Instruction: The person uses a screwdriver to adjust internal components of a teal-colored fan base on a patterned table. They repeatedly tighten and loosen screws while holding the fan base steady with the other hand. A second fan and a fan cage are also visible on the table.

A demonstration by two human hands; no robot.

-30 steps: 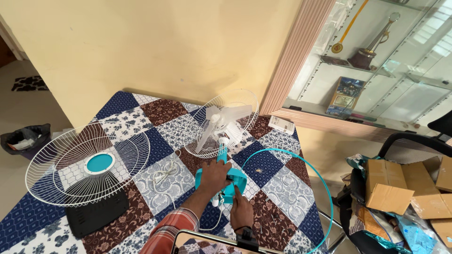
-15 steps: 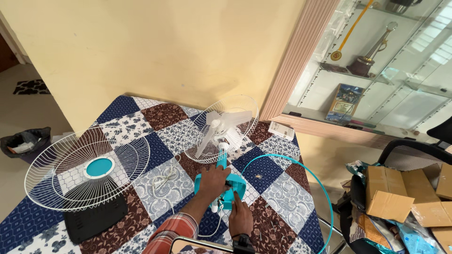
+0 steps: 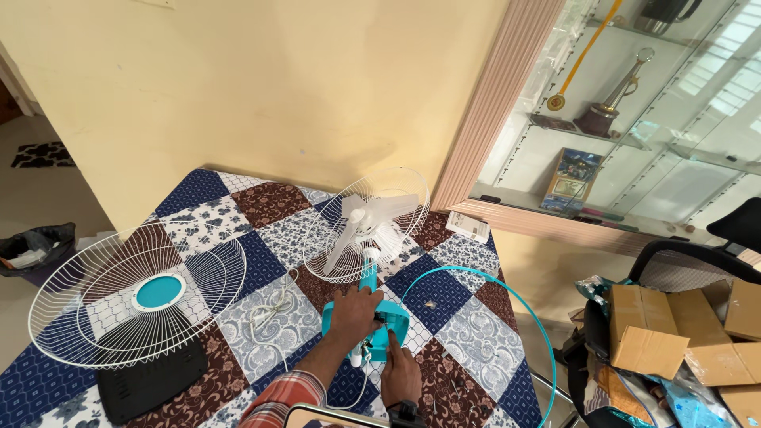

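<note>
- Since the earlier look, both hands have crept closer together on the fan base [image 3: 366, 317], and the view has tipped up a little toward the wall.
- That teal base lies flat on the tabletop [image 3: 238, 261], near its right edge, with the white blades [image 3: 369, 226] and rear wire guard [image 3: 366, 224] at its far end, toward the wall.
- Left hand [image 3: 353, 315] lies spread over the base, fingers curled lightly, pressing it down rather than gripping it.
- Right hand [image 3: 400, 372] is mostly closed, with the index finger stretched out onto a dark spot on the base; whether it holds a small tool I cannot tell.
- To do this well, I'd judge the left hand should keep the base pinned so it cannot slide on the quilted cover while the right works.
- White cord [image 3: 273, 309] trails loose just left of the base.
- Thin teal ring [image 3: 507, 297] curves round on the right.
- Front wire guard [image 3: 131, 297] lies well apart on the left, over a black panel [image 3: 154, 380].
</note>
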